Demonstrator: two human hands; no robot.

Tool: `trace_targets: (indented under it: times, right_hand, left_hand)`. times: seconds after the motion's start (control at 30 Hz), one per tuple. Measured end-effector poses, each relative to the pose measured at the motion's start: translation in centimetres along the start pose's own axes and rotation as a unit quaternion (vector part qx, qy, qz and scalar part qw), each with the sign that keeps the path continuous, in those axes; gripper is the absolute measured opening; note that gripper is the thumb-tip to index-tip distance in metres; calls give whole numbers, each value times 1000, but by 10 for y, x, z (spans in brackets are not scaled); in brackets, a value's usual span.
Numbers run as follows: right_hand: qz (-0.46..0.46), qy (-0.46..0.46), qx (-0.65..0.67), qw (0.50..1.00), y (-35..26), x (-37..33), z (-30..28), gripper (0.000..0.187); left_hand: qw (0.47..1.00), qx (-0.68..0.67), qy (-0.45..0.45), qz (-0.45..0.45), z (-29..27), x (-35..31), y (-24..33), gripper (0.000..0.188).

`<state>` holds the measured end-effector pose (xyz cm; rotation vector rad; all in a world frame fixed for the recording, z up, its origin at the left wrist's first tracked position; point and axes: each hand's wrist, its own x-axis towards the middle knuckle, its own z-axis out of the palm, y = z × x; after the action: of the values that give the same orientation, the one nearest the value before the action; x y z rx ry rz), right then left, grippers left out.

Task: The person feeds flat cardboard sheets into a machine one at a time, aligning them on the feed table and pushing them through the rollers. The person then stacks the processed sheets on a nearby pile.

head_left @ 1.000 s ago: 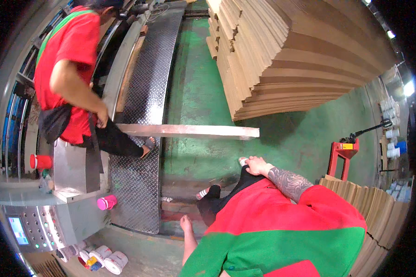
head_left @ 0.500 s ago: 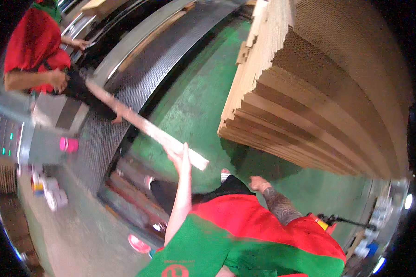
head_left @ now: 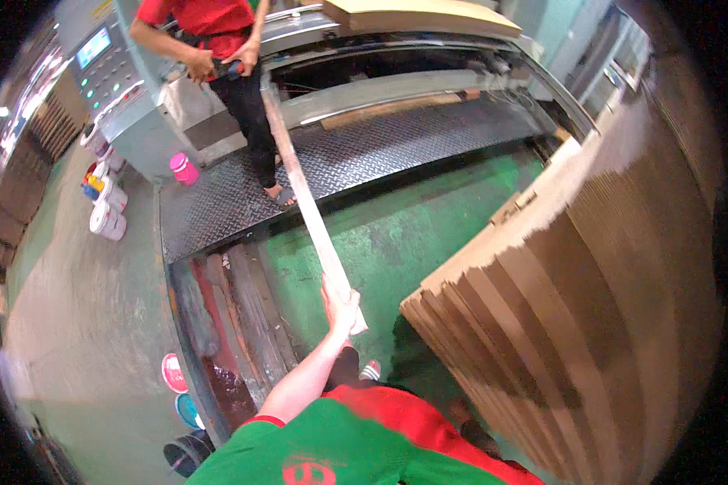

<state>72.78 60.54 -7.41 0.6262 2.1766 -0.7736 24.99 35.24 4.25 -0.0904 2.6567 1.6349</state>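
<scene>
The left hand (head_left: 342, 309) is wrapped around the near end of a long pale board (head_left: 310, 210), with a short stub projecting past the fingers toward the body. The right hand cannot be made out beside the shirt, so its state cannot be determined. From the gripping hand, the board extends forward and slightly left, above the green floor (head_left: 396, 234) and the ribbed metal platform (head_left: 412, 149). Its far end reaches alongside the leg of a co-worker (head_left: 210, 24), whose hands are at a small dark object at the waist; whether anything supports that end is not visible. Principal hazard: with the visible grip at one extremity only, an unsupported far end could lever downward, twist the wrist and drop toward the sandal (head_left: 281, 196) ahead of the hand. Secondary hazard: a sideways swing to the hand's right could strike and crease the edges of the cardboard stack (head_left: 542, 299); a swing to the left could press the board against the co-worker's leg. Footing hazard: the sunken strip (head_left: 247, 311) left of the hand could cause a stumble if stepped into.
</scene>
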Motion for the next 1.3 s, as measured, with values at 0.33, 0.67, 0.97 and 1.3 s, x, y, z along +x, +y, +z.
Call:
trace_targets:
  times: [0.33,0.67,0.97,1.3]
  right_hand:
    - [-149,109,61,981,-238,134,-167,47]
    - [-205,84,-48,974,-378,131,-219,48]
    - [-170,123,63,976,-385,149,-224,47]
    - [-204,58,31,977,-513,180,-209,87]
  left_hand:
    - [1000,0,10,11,-11,-3,1,96]
    - [999,-30,-17,-16,-20,-5,-3,96]
    - [999,-37,-14,-36,-22,-4,-8,98]
    - [997,65,-34,-19,-28,-4,-10,94]
